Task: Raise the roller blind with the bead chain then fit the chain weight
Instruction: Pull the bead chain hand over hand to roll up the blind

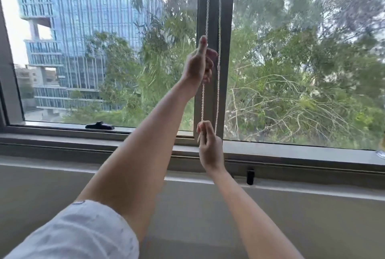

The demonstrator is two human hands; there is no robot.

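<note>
The white beaded chain (202, 102) is gripped high by the left hand (199, 64). Lower down, it is pinched by the right hand (209, 146) before the grey metal window frame (212, 92).

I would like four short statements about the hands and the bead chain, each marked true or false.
1. The left hand grips the bead chain higher than the right hand. True.
2. Both hands hold the same strand. True.
3. The right hand rests on the window handle. False: it holds the chain; the handle lies apart, to the left.
4. The blind covers the glass. False: no blind shows over the panes.
</note>
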